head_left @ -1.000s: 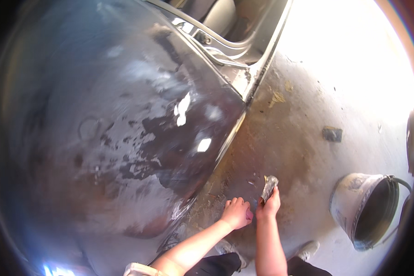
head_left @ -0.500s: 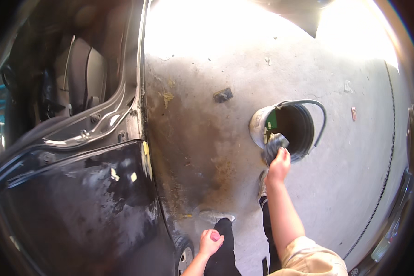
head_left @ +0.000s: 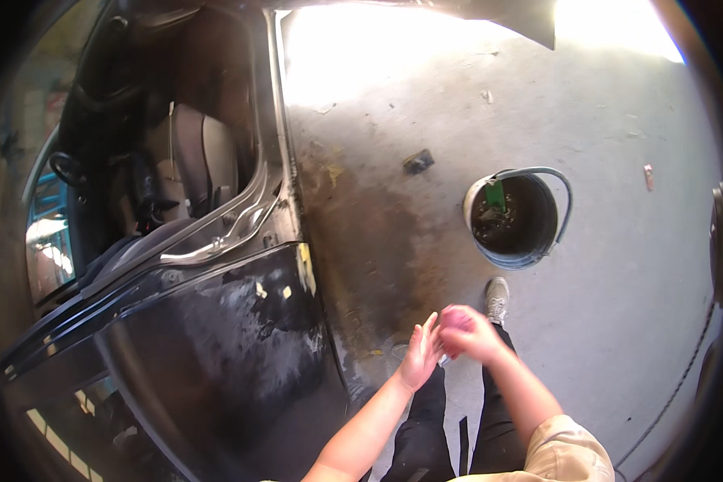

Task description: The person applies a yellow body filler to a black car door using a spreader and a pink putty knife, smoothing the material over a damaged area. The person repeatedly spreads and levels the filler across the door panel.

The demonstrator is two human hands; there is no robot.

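My left hand (head_left: 420, 356) is held up with its fingers stretched out, and nothing shows in it. Close beside its fingertips, my right hand (head_left: 472, 336) is curled round a small pink piece (head_left: 455, 320), blurred by motion, so its kind is unclear. Both hands are over my legs, between the dark car panel (head_left: 217, 377) and the bucket (head_left: 512, 261). Dull grey and whitish patches mark the panel, with yellowish spots near its edge. Dark water and a green object (head_left: 495, 194) are inside the bucket, which stands beyond my right shoe (head_left: 497, 299).
The bucket's handle (head_left: 569, 201) arches out to the right. A small dark block (head_left: 418, 161) lies on the concrete floor, left of the bucket. Above the panel, an opening in the car shows a seat (head_left: 217, 149). A reddish scrap (head_left: 649, 177) lies far right, and a dark wet stain (head_left: 377, 249) spreads beside the car.
My right hand has come back from the bucket and no longer shows the dark sheet. The pink piece has passed from my left hand to my right. My left hand has risen and opened.
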